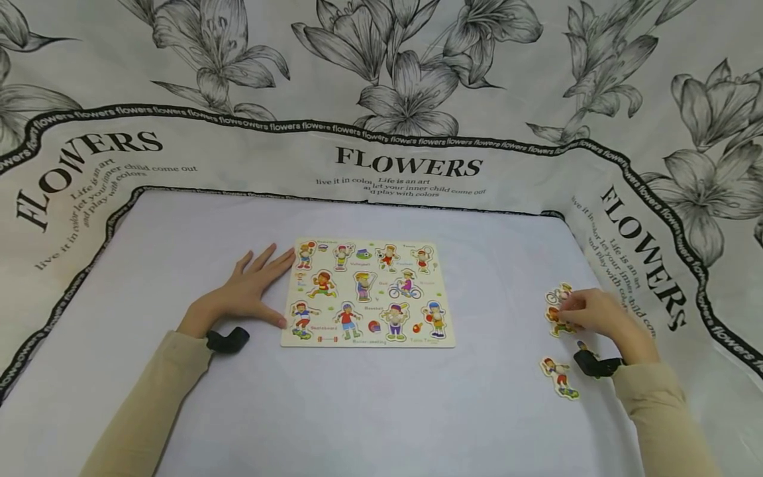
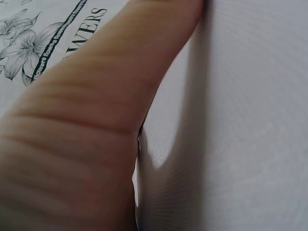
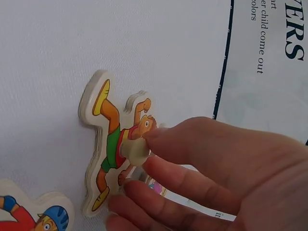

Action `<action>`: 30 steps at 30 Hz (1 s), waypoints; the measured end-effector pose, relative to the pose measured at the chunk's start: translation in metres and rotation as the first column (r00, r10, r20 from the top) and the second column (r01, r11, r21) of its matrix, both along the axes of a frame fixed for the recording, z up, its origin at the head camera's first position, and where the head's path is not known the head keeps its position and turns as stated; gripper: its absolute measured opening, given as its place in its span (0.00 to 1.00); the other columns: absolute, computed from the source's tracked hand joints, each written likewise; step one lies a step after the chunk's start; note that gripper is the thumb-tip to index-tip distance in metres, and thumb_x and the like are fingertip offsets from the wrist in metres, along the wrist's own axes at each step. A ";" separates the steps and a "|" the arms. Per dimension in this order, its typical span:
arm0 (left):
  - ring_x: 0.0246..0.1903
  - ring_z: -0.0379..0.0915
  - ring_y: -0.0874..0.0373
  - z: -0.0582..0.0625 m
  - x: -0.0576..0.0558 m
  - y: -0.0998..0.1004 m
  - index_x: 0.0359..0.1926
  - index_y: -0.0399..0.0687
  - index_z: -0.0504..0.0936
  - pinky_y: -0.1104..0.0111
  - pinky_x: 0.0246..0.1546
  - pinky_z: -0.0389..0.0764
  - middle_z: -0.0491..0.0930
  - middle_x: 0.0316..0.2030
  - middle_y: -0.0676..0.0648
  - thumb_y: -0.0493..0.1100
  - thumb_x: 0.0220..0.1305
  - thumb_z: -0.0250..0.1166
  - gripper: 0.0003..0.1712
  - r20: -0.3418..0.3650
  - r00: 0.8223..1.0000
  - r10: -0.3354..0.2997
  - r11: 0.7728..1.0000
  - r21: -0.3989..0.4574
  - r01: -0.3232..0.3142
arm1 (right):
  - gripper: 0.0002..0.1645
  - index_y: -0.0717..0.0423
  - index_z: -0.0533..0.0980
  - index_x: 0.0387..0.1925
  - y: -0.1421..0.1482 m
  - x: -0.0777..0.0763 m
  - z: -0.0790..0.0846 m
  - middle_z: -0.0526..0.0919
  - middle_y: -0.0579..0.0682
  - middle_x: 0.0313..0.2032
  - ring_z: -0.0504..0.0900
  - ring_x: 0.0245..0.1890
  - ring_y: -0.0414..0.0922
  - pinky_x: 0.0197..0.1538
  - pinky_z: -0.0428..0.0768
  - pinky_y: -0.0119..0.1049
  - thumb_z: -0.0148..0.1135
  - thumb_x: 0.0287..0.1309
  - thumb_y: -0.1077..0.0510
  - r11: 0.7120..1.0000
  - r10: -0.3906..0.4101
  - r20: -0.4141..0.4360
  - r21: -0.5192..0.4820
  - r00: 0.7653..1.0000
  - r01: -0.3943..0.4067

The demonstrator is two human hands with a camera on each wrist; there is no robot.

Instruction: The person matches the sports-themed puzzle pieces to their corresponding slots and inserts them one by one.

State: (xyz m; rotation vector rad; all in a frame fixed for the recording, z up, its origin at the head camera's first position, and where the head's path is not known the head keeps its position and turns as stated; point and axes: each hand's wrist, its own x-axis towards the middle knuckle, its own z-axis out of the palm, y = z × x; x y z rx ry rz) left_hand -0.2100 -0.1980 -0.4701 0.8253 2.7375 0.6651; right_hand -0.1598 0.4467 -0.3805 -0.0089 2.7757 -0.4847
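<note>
Head view: the puzzle board [image 1: 433, 296] lies near the middle of the table [image 1: 495, 404], and the left hand [image 1: 247, 285], fingers straight and spread, touches the board's left edge. Near the table's right edge, the right hand [image 1: 599, 318] pinches the knob [image 3: 134, 151] of the runner piece [image 3: 112, 144] between thumb and finger. The cyclist piece [image 1: 554, 298] is just beside it, toward the table's far edge; the skateboarder piece [image 1: 559, 378] lies apart, toward the near edge.
</note>
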 end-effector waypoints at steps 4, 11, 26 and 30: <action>0.76 0.19 0.46 0.000 0.000 0.000 0.80 0.50 0.42 0.45 0.70 0.20 0.37 0.79 0.50 0.80 0.32 0.72 0.81 0.002 1.000 0.001 1.000 0.001 -0.001 | 0.10 0.62 0.80 0.30 -0.001 0.005 -0.004 0.79 0.45 0.22 0.75 0.24 0.44 0.27 0.74 0.37 0.69 0.56 0.58 1.000 -0.011 -0.004 -0.015 1.000 0.011; 0.76 0.19 0.46 0.000 0.000 0.000 0.80 0.49 0.42 0.45 0.70 0.20 0.37 0.79 0.50 0.80 0.31 0.72 0.82 0.000 1.000 0.002 1.000 0.000 -0.002 | 0.07 0.61 0.79 0.26 -0.013 0.010 -0.006 0.78 0.46 0.21 0.74 0.23 0.44 0.25 0.73 0.37 0.69 0.51 0.61 0.999 -0.038 -0.042 0.001 0.998 0.038; 0.76 0.19 0.46 0.001 0.001 0.000 0.80 0.48 0.42 0.45 0.70 0.20 0.37 0.79 0.49 0.80 0.31 0.73 0.82 0.006 1.000 0.008 1.000 -0.006 -0.008 | 0.09 0.60 0.78 0.24 -0.014 0.010 -0.008 0.77 0.47 0.22 0.73 0.23 0.44 0.24 0.71 0.36 0.71 0.50 0.60 0.999 -0.036 -0.060 0.013 0.998 0.037; 0.76 0.20 0.45 0.002 0.002 0.000 0.79 0.47 0.43 0.44 0.70 0.20 0.38 0.79 0.48 0.79 0.33 0.73 0.81 0.000 1.000 0.006 1.000 -0.008 -0.006 | 0.10 0.60 0.78 0.24 -0.014 0.009 -0.008 0.77 0.47 0.23 0.73 0.23 0.44 0.24 0.71 0.36 0.71 0.50 0.59 0.999 -0.036 -0.056 0.020 0.998 0.037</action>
